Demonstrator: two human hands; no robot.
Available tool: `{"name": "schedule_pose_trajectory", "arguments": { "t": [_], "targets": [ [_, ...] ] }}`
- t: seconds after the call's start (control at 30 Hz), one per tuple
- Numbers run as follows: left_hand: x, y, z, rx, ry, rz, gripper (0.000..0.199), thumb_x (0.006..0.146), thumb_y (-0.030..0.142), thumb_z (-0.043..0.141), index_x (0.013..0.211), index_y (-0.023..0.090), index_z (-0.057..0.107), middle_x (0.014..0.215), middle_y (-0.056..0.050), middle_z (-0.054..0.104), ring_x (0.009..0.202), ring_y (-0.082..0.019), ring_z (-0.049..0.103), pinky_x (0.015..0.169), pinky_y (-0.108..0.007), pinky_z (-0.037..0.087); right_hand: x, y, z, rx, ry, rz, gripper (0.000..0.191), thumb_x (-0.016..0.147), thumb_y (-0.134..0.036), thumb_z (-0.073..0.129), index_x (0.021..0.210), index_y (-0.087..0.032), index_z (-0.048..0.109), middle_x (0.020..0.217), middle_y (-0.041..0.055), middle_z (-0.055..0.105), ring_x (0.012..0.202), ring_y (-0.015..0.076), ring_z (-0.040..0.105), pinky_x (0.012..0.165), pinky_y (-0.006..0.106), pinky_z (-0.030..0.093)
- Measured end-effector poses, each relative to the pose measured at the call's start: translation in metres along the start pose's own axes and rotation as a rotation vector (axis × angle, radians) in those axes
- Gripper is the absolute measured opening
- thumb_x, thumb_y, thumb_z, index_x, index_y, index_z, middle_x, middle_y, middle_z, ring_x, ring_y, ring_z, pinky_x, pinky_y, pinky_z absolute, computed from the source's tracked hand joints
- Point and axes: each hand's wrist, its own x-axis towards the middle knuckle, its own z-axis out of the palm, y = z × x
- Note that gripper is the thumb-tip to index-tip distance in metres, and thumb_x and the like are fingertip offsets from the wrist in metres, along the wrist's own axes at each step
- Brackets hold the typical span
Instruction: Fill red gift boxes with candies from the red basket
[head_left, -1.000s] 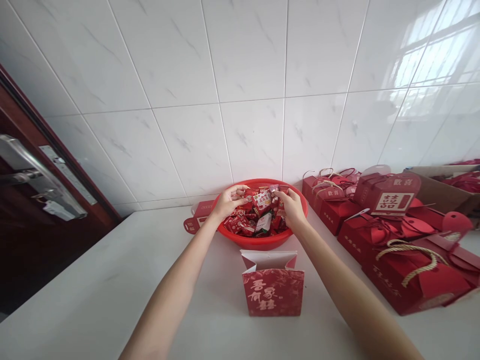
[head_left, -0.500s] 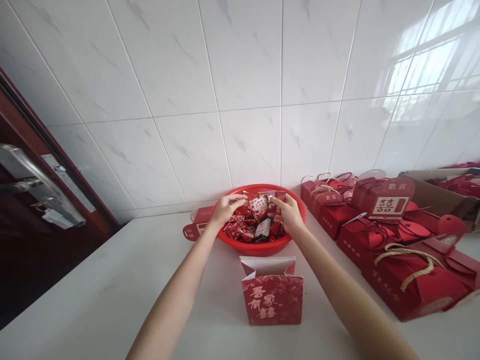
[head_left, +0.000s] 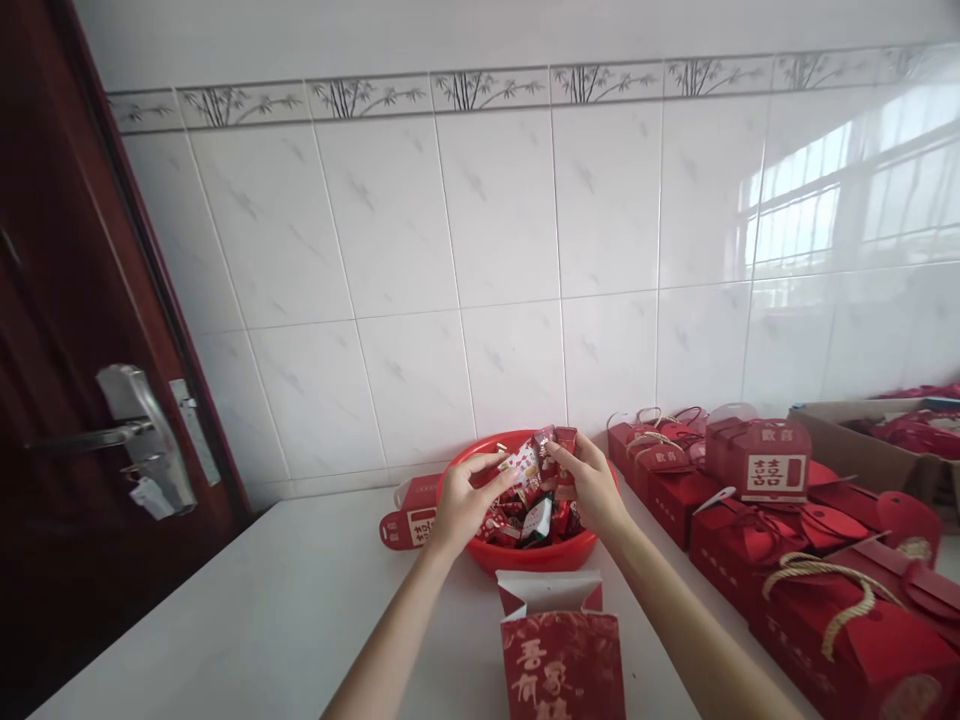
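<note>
A red plastic basket (head_left: 536, 557) stands against the tiled wall, filled with wrapped sweets (head_left: 536, 518). Over its left side, my left hand (head_left: 466, 497) pinches a white-and-red wrapped packet (head_left: 523, 463) between thumb and fingers. My right hand (head_left: 592, 483) is closed on red wrapped packets (head_left: 564, 480) above the basket's right side. The two hands are close together, their packets nearly touching. In front of the basket, a red box with white lettering (head_left: 562, 660) stands upright with its top open.
Several closed red gift boxes (head_left: 720, 565) with rope handles line the right side. Behind them is a cardboard carton (head_left: 862, 440) with red items. A flat red box (head_left: 405, 527) lies left of the basket. A brown door (head_left: 97, 300) is at the far left.
The view has tilted up, so everything sits lower. Both hands have lifted packets from the pile and drawn closer together above the basket.
</note>
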Motion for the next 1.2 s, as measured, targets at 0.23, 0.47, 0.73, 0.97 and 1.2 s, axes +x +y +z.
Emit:
{"name": "schedule_pose_trajectory", "arguments": {
  "t": [0.23,0.47,0.73,0.97,1.2],
  "targets": [
    [-0.026,0.025,0.007,-0.094,-0.064,0.054,0.040,0.079,0.049,0.075,0.105,0.019,0.078,0.107,-0.009,0.078,0.101,-0.027,0.071,0.090,-0.034,0.055,-0.039,-0.034,0.007,-0.014,-0.045,-0.053,0.043,0.069,-0.052,0.078,0.092,-0.020,0.062,0.079,-0.0025,0.062,0.060,0.0115,0.060,0.046,0.021,0.052],
    [-0.041,0.037,0.011,-0.091,-0.045,0.099,0.034,0.079,0.048,0.076,0.098,0.020,0.079,0.097,-0.006,0.078,0.092,-0.023,0.071,0.083,-0.029,0.056,-0.056,-0.048,0.003,-0.180,-0.202,-0.178,0.037,0.077,-0.052,0.075,0.082,-0.020,0.058,0.067,-0.0051,0.056,0.054,0.0099,0.055,0.043,0.020,0.049],
    [-0.049,0.048,0.005,-0.015,0.012,0.177,0.033,0.085,0.047,0.070,0.100,0.019,0.079,0.100,-0.006,0.077,0.093,-0.022,0.069,0.083,-0.027,0.054,-0.064,-0.056,0.006,-0.304,-0.318,-0.228,0.034,0.086,-0.052,0.066,0.088,-0.019,0.058,0.072,-0.0031,0.060,0.054,0.0118,0.061,0.047,0.024,0.054],
    [-0.049,0.050,-0.001,-0.019,0.075,0.142,0.037,0.082,0.050,0.072,0.100,0.018,0.079,0.092,-0.006,0.077,0.087,-0.023,0.069,0.076,-0.028,0.054,-0.067,-0.065,0.007,-0.268,-0.227,-0.216,0.038,0.081,-0.057,0.069,0.075,-0.021,0.055,0.064,-0.0032,0.058,0.051,0.0119,0.056,0.041,0.022,0.050],
    [-0.051,0.055,-0.002,-0.046,0.103,0.104,0.039,0.082,0.051,0.073,0.102,0.017,0.078,0.093,-0.007,0.077,0.087,-0.023,0.070,0.076,-0.029,0.056,-0.068,-0.070,0.001,-0.366,-0.255,-0.222,0.033,0.078,-0.049,0.074,0.077,-0.018,0.062,0.051,-0.0061,0.048,0.044,0.0090,0.044,0.042,0.021,0.036]
  ]
}}
